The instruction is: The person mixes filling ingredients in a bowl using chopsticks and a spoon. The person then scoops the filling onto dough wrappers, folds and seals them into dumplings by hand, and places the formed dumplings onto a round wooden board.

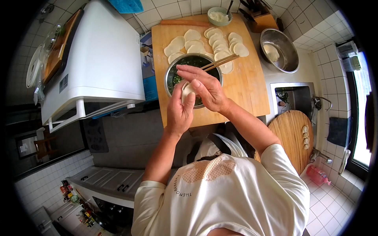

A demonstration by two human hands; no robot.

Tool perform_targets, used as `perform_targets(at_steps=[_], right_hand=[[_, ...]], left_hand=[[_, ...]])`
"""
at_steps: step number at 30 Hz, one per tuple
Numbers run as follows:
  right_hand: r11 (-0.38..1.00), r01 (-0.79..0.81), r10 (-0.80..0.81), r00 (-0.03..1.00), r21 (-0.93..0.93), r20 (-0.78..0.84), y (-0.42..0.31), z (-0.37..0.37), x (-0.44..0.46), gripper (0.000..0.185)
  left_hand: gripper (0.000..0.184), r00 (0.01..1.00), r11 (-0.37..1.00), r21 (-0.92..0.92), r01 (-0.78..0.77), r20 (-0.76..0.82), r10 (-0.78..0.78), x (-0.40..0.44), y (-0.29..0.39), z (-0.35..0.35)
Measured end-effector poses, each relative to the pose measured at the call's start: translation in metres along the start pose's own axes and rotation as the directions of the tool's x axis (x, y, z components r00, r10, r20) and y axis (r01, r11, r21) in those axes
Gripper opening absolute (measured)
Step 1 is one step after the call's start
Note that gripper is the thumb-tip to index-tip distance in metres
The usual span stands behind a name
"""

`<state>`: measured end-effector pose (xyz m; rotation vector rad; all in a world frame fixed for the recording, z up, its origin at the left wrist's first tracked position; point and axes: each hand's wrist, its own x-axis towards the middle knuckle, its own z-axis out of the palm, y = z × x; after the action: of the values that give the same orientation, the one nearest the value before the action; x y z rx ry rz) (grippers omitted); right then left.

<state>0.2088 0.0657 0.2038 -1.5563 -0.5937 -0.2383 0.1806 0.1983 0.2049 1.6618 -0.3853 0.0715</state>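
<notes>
Between my two hands is a pale dumpling (187,92), partly hidden by the fingers, above the near side of a metal bowl (167,80) with chopped green filling. My left hand (181,108) cups it from the left with the thumb against it. From the right, my right hand (207,89) presses its thumb to the dough, the other fingers stretched over the bowl. Chopsticks (222,61) rest across the bowl's right rim. Round dough wrappers (193,41) lie in overlapping groups behind it on the wooden board (246,86).
A rolling pin (185,23) and a small bowl (219,17) are at the board's back. To the right stand a large metal basin (293,51) with dough, a sink (293,96), and a round slatted tray (289,131) with several dumplings (305,137). A white appliance (98,51) stands left.
</notes>
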Motion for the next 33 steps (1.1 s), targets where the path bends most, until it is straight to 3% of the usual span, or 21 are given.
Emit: perform_targets(at_steps=[4,6,13,16,19,21,25,27,28,31,33], right_hand=[[0.999,0.033,-0.033,0.999,-0.032,0.007,0.002,-0.002,0.0,0.035],[0.999,0.028,-0.028,1.0,-0.033,0.011,0.002,-0.002,0.001,0.034],[0.991,0.034,-0.023,0.996,-0.133,0.084,0.004,-0.006,0.002,0.036],[0.995,0.033,-0.024,0.995,-0.091,0.099,0.006,-0.005,0.001,0.037],[0.998,-0.067,0.066,0.989,0.003,0.13,0.005,-0.005,-0.001,0.039],[0.953,-0.207,0.163,0.966,0.222,0.198,0.002,-0.004,-0.003,0.041],[0.901,-0.308,0.241,0.941,0.306,0.238,0.0,0.0,-0.008,0.043],[0.895,-0.272,0.215,0.958,0.353,0.191,0.001,0.006,-0.01,0.044],[0.895,-0.272,0.217,0.958,0.353,0.188,0.0,0.006,-0.012,0.044],[0.847,-0.288,0.213,0.954,0.447,0.21,-0.003,0.008,-0.019,0.043],[0.876,-0.245,0.172,0.963,0.415,0.207,-0.006,0.008,-0.025,0.041]], left_hand=[[0.036,0.999,1.0,0.019,0.001,0.032,-0.001,0.005,0.006,-0.005],[0.032,0.994,0.995,0.043,0.088,0.059,-0.091,0.009,0.012,-0.006],[0.031,0.992,0.996,0.03,0.089,0.085,-0.091,0.016,0.012,-0.012],[0.033,0.989,0.993,0.075,0.094,0.108,-0.102,0.019,0.015,-0.014],[0.034,0.981,0.989,0.101,0.104,0.155,-0.119,0.021,0.021,-0.016],[0.035,0.967,0.985,0.091,0.15,0.196,-0.165,0.021,0.023,-0.017],[0.034,0.974,0.992,0.068,0.11,0.192,-0.121,0.02,0.019,-0.016],[0.033,0.963,0.963,0.25,0.105,0.216,-0.161,0.018,0.016,-0.02],[0.033,0.962,0.963,0.25,0.106,0.219,-0.162,0.017,0.016,-0.019],[0.03,0.981,0.965,0.262,0.026,0.178,-0.075,0.011,0.015,-0.01],[0.029,0.983,0.935,0.328,-0.132,0.166,0.081,0.005,0.009,-0.006]])
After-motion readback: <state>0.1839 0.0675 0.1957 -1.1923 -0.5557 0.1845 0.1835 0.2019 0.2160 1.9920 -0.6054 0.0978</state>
